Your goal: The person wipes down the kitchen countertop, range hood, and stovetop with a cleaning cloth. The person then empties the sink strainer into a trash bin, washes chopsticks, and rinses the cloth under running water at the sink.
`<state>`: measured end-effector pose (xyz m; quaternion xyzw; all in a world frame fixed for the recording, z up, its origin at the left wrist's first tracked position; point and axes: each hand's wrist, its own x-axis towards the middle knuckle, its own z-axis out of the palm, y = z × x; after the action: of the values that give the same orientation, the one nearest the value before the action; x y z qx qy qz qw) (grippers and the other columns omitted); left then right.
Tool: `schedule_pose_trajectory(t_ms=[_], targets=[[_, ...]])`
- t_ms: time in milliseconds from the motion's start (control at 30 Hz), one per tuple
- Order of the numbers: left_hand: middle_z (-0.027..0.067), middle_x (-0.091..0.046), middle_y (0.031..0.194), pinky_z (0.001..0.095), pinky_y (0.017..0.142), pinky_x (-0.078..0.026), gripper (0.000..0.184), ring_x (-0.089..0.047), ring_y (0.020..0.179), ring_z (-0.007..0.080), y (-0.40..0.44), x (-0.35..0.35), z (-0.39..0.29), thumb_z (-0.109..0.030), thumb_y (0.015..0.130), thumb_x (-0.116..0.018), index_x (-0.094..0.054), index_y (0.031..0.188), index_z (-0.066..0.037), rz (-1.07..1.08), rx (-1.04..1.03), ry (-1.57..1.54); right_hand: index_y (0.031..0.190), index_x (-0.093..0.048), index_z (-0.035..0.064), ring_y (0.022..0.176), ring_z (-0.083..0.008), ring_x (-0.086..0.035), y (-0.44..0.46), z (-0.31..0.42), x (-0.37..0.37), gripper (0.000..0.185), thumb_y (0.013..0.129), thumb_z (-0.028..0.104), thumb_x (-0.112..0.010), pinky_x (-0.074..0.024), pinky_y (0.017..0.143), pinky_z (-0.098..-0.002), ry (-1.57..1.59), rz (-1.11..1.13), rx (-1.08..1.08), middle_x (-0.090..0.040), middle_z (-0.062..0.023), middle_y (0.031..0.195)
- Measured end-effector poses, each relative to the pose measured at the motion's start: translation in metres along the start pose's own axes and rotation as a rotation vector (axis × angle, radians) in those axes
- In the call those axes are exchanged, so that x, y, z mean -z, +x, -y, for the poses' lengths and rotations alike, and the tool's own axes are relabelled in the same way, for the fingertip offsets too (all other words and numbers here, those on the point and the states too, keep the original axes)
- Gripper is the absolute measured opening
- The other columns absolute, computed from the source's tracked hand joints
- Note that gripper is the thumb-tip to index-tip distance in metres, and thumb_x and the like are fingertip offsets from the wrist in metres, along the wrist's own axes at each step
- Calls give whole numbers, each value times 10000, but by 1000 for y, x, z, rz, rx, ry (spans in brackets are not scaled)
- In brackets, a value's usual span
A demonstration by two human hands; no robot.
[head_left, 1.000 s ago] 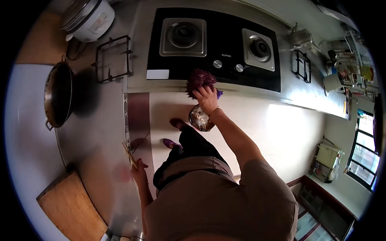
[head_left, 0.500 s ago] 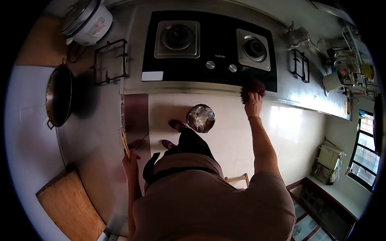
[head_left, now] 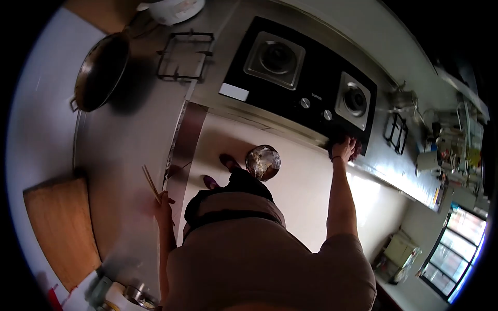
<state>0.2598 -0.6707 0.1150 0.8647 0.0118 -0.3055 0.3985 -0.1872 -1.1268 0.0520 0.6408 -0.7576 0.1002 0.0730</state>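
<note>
Grasping a dark red cloth (head_left: 357, 150), the right hand (head_left: 343, 149) is at the near edge of the stove (head_left: 318, 78), right of centre; the left hand (head_left: 163, 209) clasps chopsticks (head_left: 151, 181), left of centre, apparently to keep them clear.

The scene is lit rather dimly, with daylight let in by the window (head_left: 456, 243) at the lower right. Strong glare is seen along the front edge of the bench (head_left: 124, 155) towards its right end, and on the floor (head_left: 365, 194) beside it. A soft shadow is cast on the bench by the wok (head_left: 104, 70). The dark reddish bundle (head_left: 356, 151) at the right hand (head_left: 343, 149) is almost lost in darkness. The lettering on the hob (head_left: 324, 78) is blurred. Straight edges are bent, and the corners are blackened.
</note>
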Motion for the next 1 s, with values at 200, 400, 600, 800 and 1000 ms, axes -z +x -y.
schedule_pose_trajectory(t_ms=[200, 400, 600, 800, 1000], targets=[[62, -591, 642, 252, 659, -413, 317, -535, 648, 122, 0, 3, 15, -225, 865, -526, -590, 1005, 51, -47, -12, -146, 1127, -517, 149, 1074, -430, -415, -58, 109, 14, 343, 785, 144, -486, -407, 883, -484, 60, 106, 136, -401, -182, 1269], [58, -590, 602, 260, 600, -412, 288, -531, 596, 126, -9, -3, 17, -205, 849, -538, -606, 959, 52, -138, -28, -180, 1155, -492, 87, 1042, -401, -415, -118, 240, 27, 406, 750, 69, -495, -421, 860, -461, 170, 248, 572, -375, -211, 1238], [55, -584, 586, 247, 583, -398, 271, -504, 575, 100, -31, 20, 29, -195, 845, -542, -604, 941, 50, -255, 38, -306, 1106, -552, 95, 1000, -379, -463, -115, 359, 49, 379, 731, 61, -506, -489, 780, -424, 113, 331, 697, -450, -176, 1167], [46, -581, 588, 242, 533, -369, 268, -447, 531, 89, -58, 34, 65, -196, 845, -542, -607, 942, 45, -404, 227, -410, 1099, -593, 96, 1104, -345, -468, -119, 435, -3, 391, 717, 70, -511, -467, 840, -406, 734, 654, 1186, -510, -184, 1194], [55, -582, 591, 242, 516, -366, 276, -449, 513, 89, -77, 43, 101, -202, 842, -543, -605, 939, 49, -513, 282, -483, 1191, -527, 108, 1195, -370, -390, -198, 490, 32, 451, 745, 156, -577, -296, 1017, -407, 846, 772, 1555, -470, -203, 1249]])
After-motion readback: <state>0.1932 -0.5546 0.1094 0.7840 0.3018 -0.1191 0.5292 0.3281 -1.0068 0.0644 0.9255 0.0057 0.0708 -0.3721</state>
